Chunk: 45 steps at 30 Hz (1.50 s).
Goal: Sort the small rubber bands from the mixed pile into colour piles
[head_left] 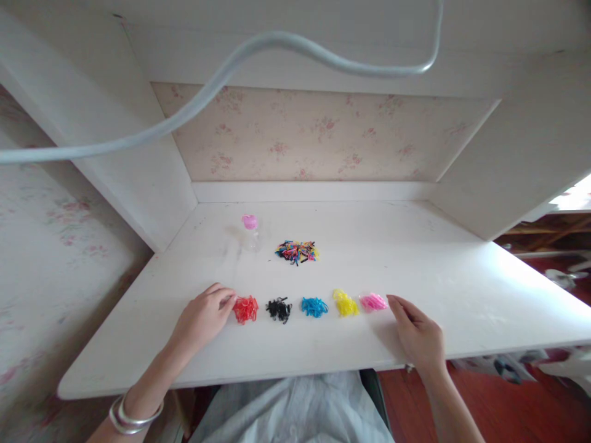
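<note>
Several small piles of rubber bands lie in a row along the front of the desk. At the left end, my left hand [213, 311] has its fingers curled together, the tips at the edge of the red rubber bands [245, 309]. Rightward come black rubber bands [279, 310], blue rubber bands [314, 307], yellow rubber bands [345, 303] and pink rubber bands [373, 301]. Just right of the pink pile, my right hand [418, 332] is closed in a pinch. Whether either hand holds a band is hidden. A mixed-colour heap of rubber bands [298, 251] sits farther back.
A small clear container [252, 240] with a pink top [250, 221] stands left of the mixed heap. The white desk [351, 234] has side panels and a back wall. A white cable [286, 40] crosses the upper view.
</note>
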Tool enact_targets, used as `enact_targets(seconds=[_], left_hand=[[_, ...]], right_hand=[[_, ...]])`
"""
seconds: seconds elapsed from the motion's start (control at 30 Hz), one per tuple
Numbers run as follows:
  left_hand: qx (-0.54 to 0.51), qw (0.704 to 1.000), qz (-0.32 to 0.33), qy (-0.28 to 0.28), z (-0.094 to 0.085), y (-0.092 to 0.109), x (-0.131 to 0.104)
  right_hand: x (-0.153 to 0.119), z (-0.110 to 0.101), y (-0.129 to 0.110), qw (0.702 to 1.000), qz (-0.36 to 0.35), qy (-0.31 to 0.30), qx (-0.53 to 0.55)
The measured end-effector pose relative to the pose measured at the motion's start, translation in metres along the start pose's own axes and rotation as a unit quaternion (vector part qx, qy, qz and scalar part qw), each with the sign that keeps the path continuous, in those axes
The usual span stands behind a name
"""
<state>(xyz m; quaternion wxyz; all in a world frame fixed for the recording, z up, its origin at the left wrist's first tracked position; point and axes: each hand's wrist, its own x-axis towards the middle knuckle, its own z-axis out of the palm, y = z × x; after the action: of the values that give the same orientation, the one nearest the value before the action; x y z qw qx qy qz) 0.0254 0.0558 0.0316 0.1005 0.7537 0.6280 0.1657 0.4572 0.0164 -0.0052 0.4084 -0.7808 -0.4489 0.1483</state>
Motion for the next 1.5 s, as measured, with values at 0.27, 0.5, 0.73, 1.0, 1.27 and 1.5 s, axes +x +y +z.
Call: enact_targets(seconds=[0.27,0.5,0.73,1.0,1.27,1.5], left_hand=[[-0.031,0.999,0.002,-0.012,0.0,-0.006,-0.004],[-0.076,0.996,-0.017,0.032,0.002,-0.016,-0.017],[-0.163,0.978,-0.065,0.109,0.01,-0.029,-0.039],[-0.205,0.969,-0.077,0.112,0.009,-0.033,-0.034],[-0.195,0.972,-0.054,0.118,0.012,-0.033,-0.037],[-0.202,0.971,-0.055,0.117,0.01,-0.029,-0.035]], right_hand=[[0.01,-0.005,-0.022,1.0,-0.024,0.002,0.018],[0.017,0.018,-0.115,0.96,-0.218,-0.147,-0.093],[0.022,0.093,-0.165,0.876,-0.253,-0.242,-0.332],[0.029,0.129,-0.17,0.857,-0.235,-0.248,-0.385],[0.028,0.129,-0.167,0.865,-0.242,-0.224,-0.378],[0.029,0.101,-0.165,0.888,-0.258,-0.211,-0.317]])
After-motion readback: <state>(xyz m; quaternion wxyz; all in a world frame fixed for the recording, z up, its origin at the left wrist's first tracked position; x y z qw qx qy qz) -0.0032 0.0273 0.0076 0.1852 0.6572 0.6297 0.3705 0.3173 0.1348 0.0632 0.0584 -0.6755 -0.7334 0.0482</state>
